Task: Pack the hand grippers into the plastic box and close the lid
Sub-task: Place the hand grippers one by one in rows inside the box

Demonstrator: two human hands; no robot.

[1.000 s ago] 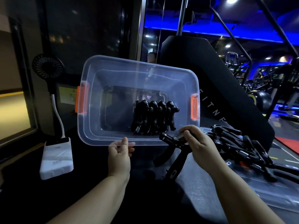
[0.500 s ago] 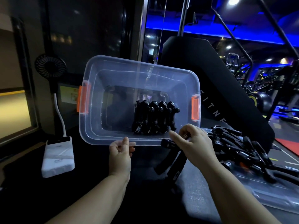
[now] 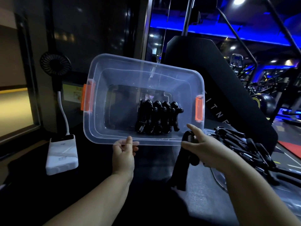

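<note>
Left hand (image 3: 124,155) gripped the near rim of the clear plastic box (image 3: 114,75), thumb and fingers pinched onto the edge, holding the box tipped so its open top faced the camera. Orange latches (image 3: 87,99) sat on both short ends of the box, one up and to the left of that hand, the other up and to its right.

Inside the box, above and to the right of the left hand, a row of black hand grippers (image 3: 158,117) stood packed side by side against the bottom, springs toward the near wall.

Right hand (image 3: 206,148) was closed around the spring end of one black hand gripper (image 3: 183,167), index finger extended toward the box's near right corner. The gripper's two handles hung down below the hand, close together. This hand was just outside the box rim, below the right latch.

Farther right of the right hand, a loose pile of grippers (image 3: 247,149) lay on what looked like a clear lid (image 3: 218,178); only its edge showed, below the right wrist.

Well left of the left hand: a white power bank (image 3: 62,156) on the dark surface, with a small black fan (image 3: 55,63) standing on a white stalk behind it.
</note>
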